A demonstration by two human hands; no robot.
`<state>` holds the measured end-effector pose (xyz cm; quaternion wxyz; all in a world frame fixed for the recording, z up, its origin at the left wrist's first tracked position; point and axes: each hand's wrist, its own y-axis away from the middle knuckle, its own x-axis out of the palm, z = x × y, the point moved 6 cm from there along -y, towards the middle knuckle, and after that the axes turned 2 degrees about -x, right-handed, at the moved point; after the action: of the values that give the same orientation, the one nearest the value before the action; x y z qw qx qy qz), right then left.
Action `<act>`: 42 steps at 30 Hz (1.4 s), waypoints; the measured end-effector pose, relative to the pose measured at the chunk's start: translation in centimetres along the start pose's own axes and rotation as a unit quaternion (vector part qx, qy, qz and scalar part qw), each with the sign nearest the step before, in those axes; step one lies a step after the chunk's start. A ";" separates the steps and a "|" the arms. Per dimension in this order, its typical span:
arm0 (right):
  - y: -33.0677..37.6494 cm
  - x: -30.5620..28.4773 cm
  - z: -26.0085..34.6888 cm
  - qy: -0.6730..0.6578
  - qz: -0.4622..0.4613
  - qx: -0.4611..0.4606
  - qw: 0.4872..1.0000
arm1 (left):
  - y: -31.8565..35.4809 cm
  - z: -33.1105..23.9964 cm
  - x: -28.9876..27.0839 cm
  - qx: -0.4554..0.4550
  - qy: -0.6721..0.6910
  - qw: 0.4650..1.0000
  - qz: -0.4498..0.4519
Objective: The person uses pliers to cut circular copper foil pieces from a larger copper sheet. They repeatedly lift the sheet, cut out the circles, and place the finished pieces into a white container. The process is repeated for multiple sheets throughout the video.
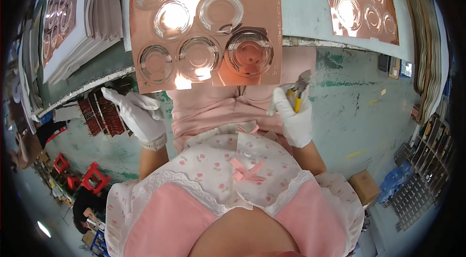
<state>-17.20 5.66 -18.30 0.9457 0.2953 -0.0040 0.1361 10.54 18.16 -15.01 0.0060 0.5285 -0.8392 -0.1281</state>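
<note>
My right hand (295, 123), in a white glove, is closed around the yellow handles of a pair of cutting pliers (302, 83). The metal jaws point up and away from me. My left hand (138, 113), gloved in white too, is held with its fingers stretched out and nothing visible in it. It is below the left front corner of a shiny copper-coloured sheet (204, 38) and looks apart from it. Rows of round ring shapes are embossed in that sheet, which lies on a pale work surface (303, 2) and reaches past its front edge.
A similar copper-coloured sheet (364, 4) lies at the far right. Another copper sheet (62, 16) rests on stacked white sheets (97, 38) at the left. Red stools (94, 178) and two people are in the lower left background. A cardboard box (364, 187) stands at the lower right.
</note>
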 end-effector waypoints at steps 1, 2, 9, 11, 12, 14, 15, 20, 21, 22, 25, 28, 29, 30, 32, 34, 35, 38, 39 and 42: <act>0.1 0.5 -0.3 -0.009 0.013 0.003 1.000 | 0.2 0.7 0.3 -0.044 0.036 0.998 0.026; 0.3 1.0 -0.7 -0.019 0.026 0.005 0.999 | 0.5 1.5 0.7 -0.089 0.071 0.992 0.053; 1.3 3.2 -1.9 -0.008 0.117 0.016 0.993 | 6.8 4.0 9.7 -0.192 -0.015 0.834 0.516; 1.6 3.4 -1.6 -0.030 0.127 0.035 0.991 | 6.6 2.6 12.4 -0.079 -0.030 0.819 0.567; 1.7 3.6 -1.5 -0.062 0.128 0.040 0.989 | 6.5 1.8 13.4 0.052 -0.047 0.819 0.569; 1.8 3.6 -1.4 -0.086 0.123 0.028 0.988 | 7.1 0.2 14.7 0.205 -0.082 0.811 0.542; 1.8 3.5 -1.3 -0.077 0.116 0.011 0.990 | 7.2 -0.9 15.5 0.227 -0.103 0.815 0.524; 1.8 2.7 -1.4 -0.012 0.127 0.026 0.992 | 7.2 0.5 16.3 -0.079 -0.085 0.825 0.553; 1.8 2.8 -1.4 -0.018 0.125 0.022 0.992 | 7.3 0.9 16.3 -0.145 -0.064 0.822 0.547; 1.8 2.9 -1.4 -0.023 0.123 0.018 0.992 | 7.5 1.2 16.2 -0.209 -0.044 0.817 0.535; 1.8 2.6 -1.7 -0.005 0.119 0.001 0.993 | 7.1 0.8 16.1 -0.153 -0.027 0.849 0.505; 1.1 1.4 -0.5 0.100 0.081 -0.057 0.990 | 6.9 0.1 15.8 -0.078 0.006 0.868 0.491; 0.7 1.0 0.0 0.077 0.054 -0.047 0.994 | 6.8 0.2 15.6 -0.186 0.019 0.845 0.501; 0.1 0.7 0.9 0.126 0.042 -0.113 0.985 | 7.2 0.3 15.3 -0.291 0.032 0.814 0.502; -1.1 0.3 2.7 0.219 0.019 -0.242 0.945 | 7.9 0.3 15.6 -0.251 0.056 0.861 0.439; -2.1 -0.1 3.4 0.267 -0.009 -0.288 0.920 | 8.0 0.2 16.0 -0.318 0.032 0.843 0.433; -2.6 0.1 4.0 0.287 -0.003 -0.312 0.906 | 7.7 0.0 16.0 -0.191 0.010 0.870 0.455; -3.8 0.7 5.1 0.313 0.009 -0.343 0.886 | 8.0 -0.1 15.6 -0.048 -0.002 0.888 0.457; -4.0 0.9 5.1 0.317 0.016 -0.346 0.883 | 7.9 -0.9 15.9 -0.166 0.034 0.886 0.432; -4.3 1.4 5.5 0.326 0.049 -0.338 0.882 | 8.1 -1.0 15.8 -0.237 0.066 0.880 0.405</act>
<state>-14.38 -0.43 -16.06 0.9281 -0.1039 0.2439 0.2614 -3.51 7.23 -14.22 0.2381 0.1323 -0.9222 -0.2746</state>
